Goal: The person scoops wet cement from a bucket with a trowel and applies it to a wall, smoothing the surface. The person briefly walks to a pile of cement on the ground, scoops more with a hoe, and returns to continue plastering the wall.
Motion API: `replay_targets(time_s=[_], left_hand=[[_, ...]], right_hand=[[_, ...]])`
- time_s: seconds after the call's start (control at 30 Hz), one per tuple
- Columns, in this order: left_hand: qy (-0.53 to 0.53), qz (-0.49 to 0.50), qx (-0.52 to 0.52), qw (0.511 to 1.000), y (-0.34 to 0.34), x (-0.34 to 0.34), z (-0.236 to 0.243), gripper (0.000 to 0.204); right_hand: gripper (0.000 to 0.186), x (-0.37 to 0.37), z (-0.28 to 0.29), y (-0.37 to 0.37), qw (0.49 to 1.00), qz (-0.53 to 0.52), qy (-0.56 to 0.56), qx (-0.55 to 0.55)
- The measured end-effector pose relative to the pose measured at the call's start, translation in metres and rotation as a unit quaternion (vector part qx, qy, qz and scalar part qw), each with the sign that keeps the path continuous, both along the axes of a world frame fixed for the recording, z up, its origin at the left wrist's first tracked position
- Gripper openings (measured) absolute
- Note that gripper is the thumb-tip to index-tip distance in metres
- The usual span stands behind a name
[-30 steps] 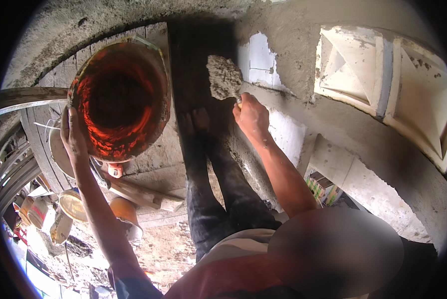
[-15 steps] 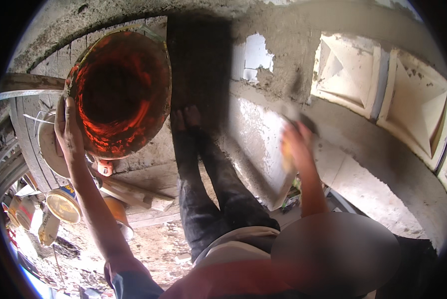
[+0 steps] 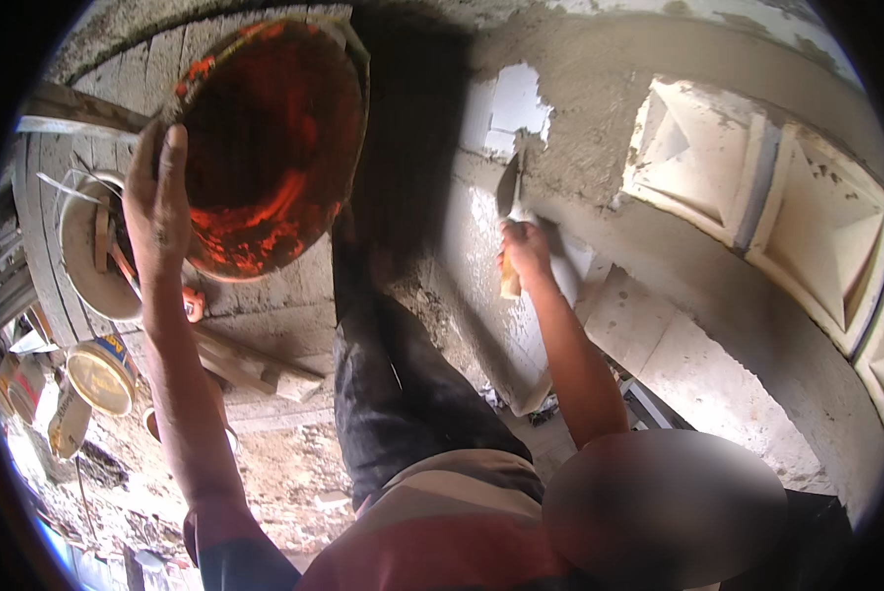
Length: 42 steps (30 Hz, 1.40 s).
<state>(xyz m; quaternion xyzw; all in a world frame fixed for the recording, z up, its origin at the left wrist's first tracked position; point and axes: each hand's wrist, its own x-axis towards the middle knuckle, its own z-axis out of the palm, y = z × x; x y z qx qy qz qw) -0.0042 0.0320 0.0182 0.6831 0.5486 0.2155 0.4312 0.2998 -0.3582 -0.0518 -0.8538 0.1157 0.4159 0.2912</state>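
Note:
My left hand grips the near left rim of a round orange tub, its inside smeared with dark mortar. The tub is tilted so that its mouth faces me; its deep middle is in shadow. In my right hand is a trowel with a pale wooden handle and a narrow dark blade pointing away from me. The blade lies at the wall, beside the ragged edge of the grey mortar coat and just below a bare white patch. Whether it touches the surface I cannot tell.
Cream moulded blocks with pyramid-shaped recesses line the right side. To the left stand a white bucket holding tools and a lidded pail. Wooden boards lie below the tub, over a littered floor.
The tub and my left hand have moved farther away and slightly right. My right hand has swung left, and the trowel, blurred before, now shows clearly beside the white patch.

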Motion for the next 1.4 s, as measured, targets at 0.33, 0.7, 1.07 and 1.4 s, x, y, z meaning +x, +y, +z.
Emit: replay_targets(time_s=[0.33,0.7,1.07,1.4], left_hand=[[-0.003,-0.002,-0.007,1.0,-0.005,-0.006,-0.002,0.057],[0.004,0.022,0.007,1.0,-0.013,-0.017,-0.01,0.06],[-0.011,0.053,0.004,0.999,-0.026,-0.018,-0.005,0.06],[-0.007,0.047,0.026,0.999,-0.024,-0.014,-0.017,0.054]], right_hand=[[0.03,-0.059,0.092,-0.028,0.979,0.068,-0.186,-0.043],[0.026,-0.046,0.124,0.049,0.948,0.28,-0.014,0.153],[0.026,-0.027,0.076,0.039,0.985,0.145,-0.049,0.077],[0.022,-0.003,0.053,0.026,0.984,0.128,-0.124,-0.005]])
